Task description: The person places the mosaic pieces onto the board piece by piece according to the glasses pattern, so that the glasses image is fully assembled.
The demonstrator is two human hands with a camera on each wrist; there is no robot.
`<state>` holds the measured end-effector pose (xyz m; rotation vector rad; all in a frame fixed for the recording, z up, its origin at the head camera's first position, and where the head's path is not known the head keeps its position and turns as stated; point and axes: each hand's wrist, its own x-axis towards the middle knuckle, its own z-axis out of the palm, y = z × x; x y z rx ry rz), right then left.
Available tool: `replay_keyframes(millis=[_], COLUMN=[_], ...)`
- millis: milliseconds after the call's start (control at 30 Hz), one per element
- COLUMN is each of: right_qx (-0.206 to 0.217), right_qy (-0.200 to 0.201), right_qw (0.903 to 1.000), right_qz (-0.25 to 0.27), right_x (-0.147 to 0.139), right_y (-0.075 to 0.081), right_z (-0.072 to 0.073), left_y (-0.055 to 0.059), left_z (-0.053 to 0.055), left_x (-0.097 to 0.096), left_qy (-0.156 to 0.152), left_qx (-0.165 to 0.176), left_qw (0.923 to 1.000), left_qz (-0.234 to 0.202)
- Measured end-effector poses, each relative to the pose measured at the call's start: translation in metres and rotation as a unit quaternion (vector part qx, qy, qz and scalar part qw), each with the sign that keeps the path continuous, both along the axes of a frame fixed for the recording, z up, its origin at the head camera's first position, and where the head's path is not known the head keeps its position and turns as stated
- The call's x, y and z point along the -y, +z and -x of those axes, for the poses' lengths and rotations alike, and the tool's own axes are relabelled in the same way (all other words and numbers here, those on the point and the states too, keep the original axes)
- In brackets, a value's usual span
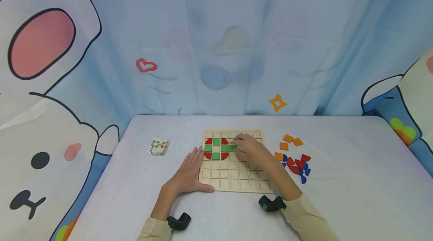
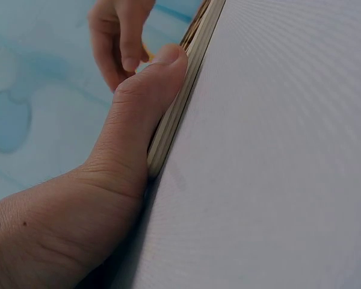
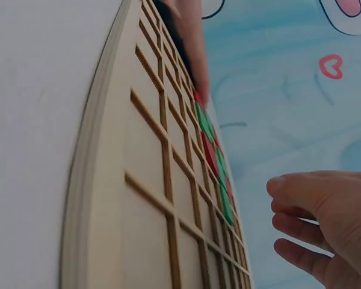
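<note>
1. The pale wooden grid board [image 1: 243, 175] lies flat on the white tabletop [image 1: 352, 165], in front of the person and between the two hands.
2. The left hand [image 1: 187, 173] rests against the board's left side: its fingers are straight along that edge, and the thumb, spread well away from them, lies on the near left corner.
3. The right hand [image 1: 252, 152] is above the far right part of the board, fingers loosely bent and slightly apart — the right wrist view shows nothing between them. Its fingertips are near a green square tile [image 1: 232, 148] set in the grid; whether they touch it, I cannot tell.
4. Left of that tile, four red quarter-circle tiles [image 1: 224, 155] fill the corners of a three-by-three block, with four more green squares between them and bare wood at its centre.
5. Right of the board are loose pieces: four orange squares [image 1: 297, 141], with red curved pieces [image 1: 306, 158] and small blue pieces [image 1: 303, 179] nearer the person, some overlapping.
6. A small printed card [image 1: 158, 147] with a coloured grid pattern lies left of the board, well apart from it.
</note>
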<state>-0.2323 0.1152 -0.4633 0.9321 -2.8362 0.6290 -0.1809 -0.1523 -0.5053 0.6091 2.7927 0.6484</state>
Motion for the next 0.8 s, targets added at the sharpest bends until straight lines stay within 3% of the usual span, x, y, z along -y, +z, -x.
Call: replay_keyframes(millis=[133, 400, 633, 800], right_qx=[-0.015, 0.018, 0.086, 0.135], right_qy=[-0.007, -0.078, -0.163, -0.178], right_qw=[0.9998, 0.9968, 0.9828, 0.9746], right_qz=[0.011, 0.007, -0.011, -0.013], right_x=[-0.020, -0.094, -0.161, -0.188], right_y=[0.007, 0.002, -0.001, -0.002], right_z=[-0.004, 0.000, 0.013, 0.013], left_y=[0.001, 0.001, 0.002, 0.002], left_z=[0.000, -0.002, -0.002, -0.002], left_x=[0.000, 0.000, -0.001, -0.002], left_qy=[0.000, -0.001, -0.003, -0.004], left_qx=[-0.001, 0.002, -0.004, -0.006], left_qw=[1.0000, 1.0000, 0.9999, 1.0000], left_qz=[-0.001, -0.008, -0.010, -0.006])
